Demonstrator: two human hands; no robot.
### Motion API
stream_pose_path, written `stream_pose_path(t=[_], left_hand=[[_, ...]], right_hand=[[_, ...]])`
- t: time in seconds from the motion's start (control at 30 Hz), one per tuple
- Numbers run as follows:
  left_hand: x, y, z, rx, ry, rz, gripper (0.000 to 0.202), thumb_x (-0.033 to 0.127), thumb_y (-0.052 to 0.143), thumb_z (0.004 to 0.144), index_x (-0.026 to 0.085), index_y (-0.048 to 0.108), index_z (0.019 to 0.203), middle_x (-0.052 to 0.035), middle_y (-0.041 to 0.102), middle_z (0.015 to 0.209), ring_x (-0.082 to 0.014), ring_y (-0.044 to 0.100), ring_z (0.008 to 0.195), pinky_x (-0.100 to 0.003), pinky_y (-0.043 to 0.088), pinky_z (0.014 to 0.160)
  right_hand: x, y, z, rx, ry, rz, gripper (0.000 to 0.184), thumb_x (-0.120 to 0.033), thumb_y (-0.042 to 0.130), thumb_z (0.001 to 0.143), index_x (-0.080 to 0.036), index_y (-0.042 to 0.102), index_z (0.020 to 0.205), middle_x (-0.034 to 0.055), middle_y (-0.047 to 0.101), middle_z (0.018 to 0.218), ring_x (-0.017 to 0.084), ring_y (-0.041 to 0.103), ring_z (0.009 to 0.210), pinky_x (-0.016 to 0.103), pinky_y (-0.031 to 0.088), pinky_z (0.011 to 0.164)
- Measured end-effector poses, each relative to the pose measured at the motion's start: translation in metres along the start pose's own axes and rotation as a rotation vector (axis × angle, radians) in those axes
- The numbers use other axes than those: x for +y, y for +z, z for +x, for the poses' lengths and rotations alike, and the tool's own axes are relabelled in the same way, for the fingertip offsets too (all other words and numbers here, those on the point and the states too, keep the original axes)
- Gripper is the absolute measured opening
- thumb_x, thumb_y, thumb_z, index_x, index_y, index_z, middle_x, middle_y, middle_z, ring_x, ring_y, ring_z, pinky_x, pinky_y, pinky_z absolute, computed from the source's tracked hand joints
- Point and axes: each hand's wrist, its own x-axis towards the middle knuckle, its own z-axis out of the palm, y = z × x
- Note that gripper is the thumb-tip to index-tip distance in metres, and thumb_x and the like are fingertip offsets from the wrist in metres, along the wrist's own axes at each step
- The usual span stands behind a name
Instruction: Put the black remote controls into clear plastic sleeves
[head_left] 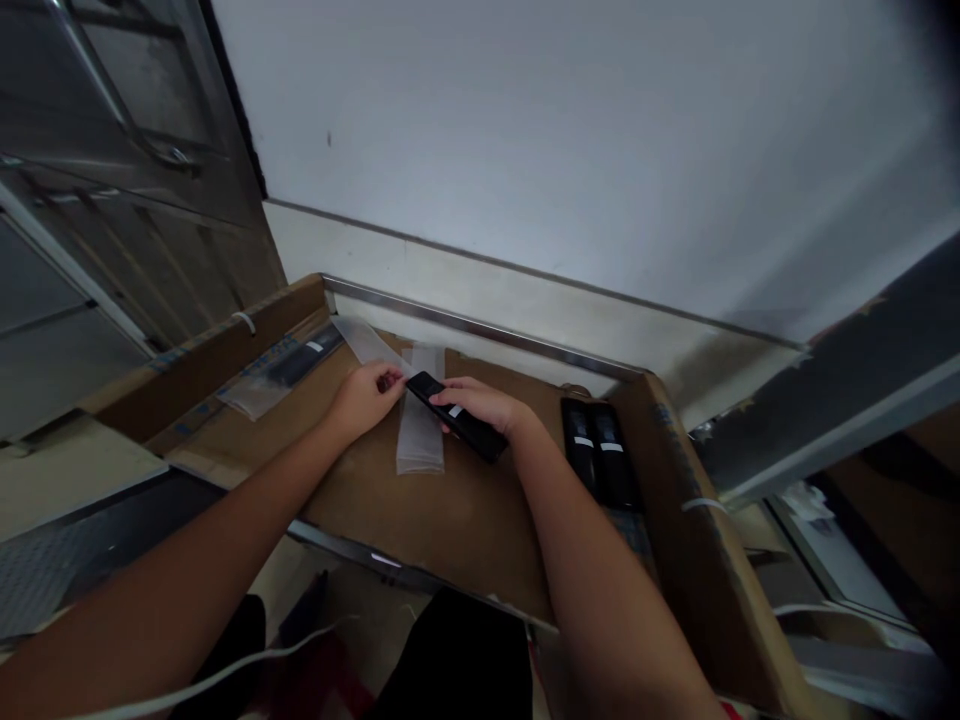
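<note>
My right hand grips a slim black remote control held slantwise over the cardboard-covered table. My left hand is closed in a pinch on the mouth of a clear plastic bag right at the remote's far tip. A small stack of clear plastic bags lies flat on the cardboard beneath both hands.
Two more black remotes lie side by side to the right, beside a cardboard box wall. Bagged remotes rest at the left against another cardboard flap. A white wall rises behind; a white cable hangs below.
</note>
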Motion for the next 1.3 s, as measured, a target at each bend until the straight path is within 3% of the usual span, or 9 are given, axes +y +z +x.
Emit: stream_pose_path(t=[0.17, 0.37, 0.67, 0.87, 1.03, 1.13, 1.2, 1.3], left_hand=[[0.008, -0.003, -0.004, -0.057, 0.161, 0.056, 0.015, 0.020, 0.054, 0.085, 0.018, 0.069, 0.087, -0.0027, 0.066, 0.078, -0.0161, 0.059, 0.070, -0.029, 0.045, 0.068], [0.011, -0.002, -0.010, -0.020, 0.326, 0.064, 0.021, 0.016, 0.046, 0.091, 0.017, 0.065, 0.101, -0.0066, 0.065, 0.093, -0.0183, 0.061, 0.083, -0.031, 0.050, 0.078], [0.015, -0.004, -0.014, -0.025, 0.406, 0.071, 0.022, 0.012, 0.046, 0.090, 0.017, 0.060, 0.106, -0.0058, 0.062, 0.090, -0.0184, 0.061, 0.084, -0.032, 0.050, 0.080], [0.014, -0.004, -0.016, -0.011, 0.404, 0.074, 0.020, 0.014, 0.049, 0.089, 0.018, 0.059, 0.105, -0.0051, 0.061, 0.089, -0.0178, 0.060, 0.082, -0.031, 0.050, 0.078], [0.016, -0.004, -0.016, -0.012, 0.405, 0.073, 0.017, 0.015, 0.048, 0.091, 0.019, 0.058, 0.105, -0.0054, 0.061, 0.090, -0.0184, 0.061, 0.085, -0.031, 0.050, 0.079], [0.018, -0.004, -0.017, -0.006, 0.398, 0.065, 0.017, 0.016, 0.048, 0.092, 0.018, 0.057, 0.106, -0.0061, 0.063, 0.092, -0.0190, 0.062, 0.086, -0.032, 0.051, 0.079], [0.019, -0.003, -0.018, -0.013, 0.379, 0.073, 0.018, 0.017, 0.048, 0.092, 0.019, 0.057, 0.108, -0.0063, 0.063, 0.093, -0.0193, 0.063, 0.087, -0.032, 0.051, 0.080], [0.021, -0.003, -0.019, -0.021, 0.367, 0.082, 0.018, 0.017, 0.047, 0.092, 0.019, 0.056, 0.109, -0.0063, 0.063, 0.094, -0.0199, 0.063, 0.089, -0.033, 0.051, 0.081]], right_hand=[[-0.007, -0.001, -0.010, -0.071, 0.019, -0.091, 0.031, -0.045, 0.076, 0.081, -0.017, 0.066, 0.090, 0.0016, 0.068, 0.065, 0.013, 0.064, 0.054, 0.019, 0.049, 0.046], [-0.005, -0.001, -0.013, -0.072, 0.010, -0.078, 0.040, -0.056, 0.074, 0.081, -0.018, 0.069, 0.092, 0.0034, 0.071, 0.071, 0.015, 0.065, 0.052, 0.022, 0.051, 0.044], [-0.002, 0.001, -0.011, -0.070, -0.108, -0.019, 0.065, -0.049, 0.074, 0.083, -0.025, 0.046, 0.136, 0.0007, 0.072, 0.078, 0.016, 0.067, 0.055, 0.025, 0.055, 0.048], [-0.001, 0.004, -0.007, -0.006, -0.160, 0.004, 0.053, -0.050, 0.075, 0.081, -0.025, 0.053, 0.122, 0.0005, 0.071, 0.078, 0.016, 0.067, 0.059, 0.027, 0.057, 0.050], [0.004, 0.006, 0.001, 0.122, -0.200, -0.052, 0.045, -0.053, 0.077, 0.077, -0.025, 0.052, 0.102, -0.0024, 0.066, 0.072, 0.017, 0.066, 0.052, 0.024, 0.049, 0.041], [0.004, 0.010, 0.004, 0.192, -0.242, -0.073, 0.040, -0.049, 0.077, 0.077, -0.024, 0.050, 0.094, -0.0037, 0.064, 0.071, 0.016, 0.065, 0.054, 0.024, 0.048, 0.044], [0.003, 0.013, 0.005, 0.236, -0.244, -0.100, 0.040, -0.044, 0.079, 0.076, -0.024, 0.050, 0.095, -0.0034, 0.064, 0.074, 0.015, 0.064, 0.057, 0.024, 0.050, 0.049], [0.001, 0.015, 0.005, 0.234, -0.228, -0.108, 0.052, -0.032, 0.083, 0.072, -0.023, 0.052, 0.113, -0.0015, 0.068, 0.083, 0.015, 0.066, 0.065, 0.027, 0.054, 0.059]])
